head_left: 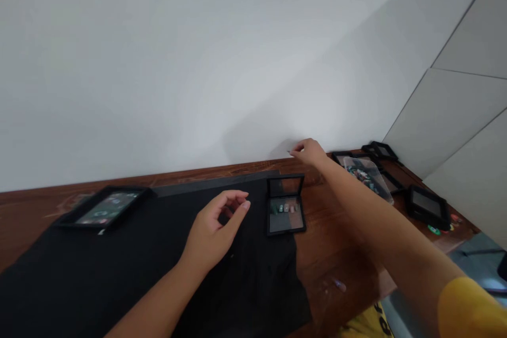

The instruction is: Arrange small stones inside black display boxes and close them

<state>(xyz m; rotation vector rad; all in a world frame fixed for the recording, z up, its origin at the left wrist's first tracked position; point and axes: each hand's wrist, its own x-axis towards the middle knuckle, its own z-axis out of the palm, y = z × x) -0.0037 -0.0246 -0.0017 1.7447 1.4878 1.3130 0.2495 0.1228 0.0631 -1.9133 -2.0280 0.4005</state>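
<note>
Well, the black cloth (79, 274) is covering a big part of the wooden table (328, 243), and its right edge is running under a small open case (287, 222). A strip of brown wood (222, 170) is showing between the cloth and the white wall (198, 63). The left hand (212, 227) is hanging over the cloth, just left of the small open case, with its fingers bending loosely and its thumb almost meeting a fingertip. Wide cloth is stretching from this hand over to the left case (87, 204). The right hand (304, 150) is reaching to the table's back edge, close to the wall, and its finger and thumb are pinching a tiny dark thing (289, 152), too small to name. The right arm (372, 219) is crossing over the brown table.

The small open case is standing with its lid (285, 186) up, and little pieces (287, 208), dark green and pale, are sitting inside in a row. The left case is lying at the cloth's far left, and blurry green and pink bits (103, 210) are showing inside. A clear tub (385, 190) is holding lots of small colored bits (362, 175) behind the right arm. Black cases (415, 215) are lying around the tub.
</note>
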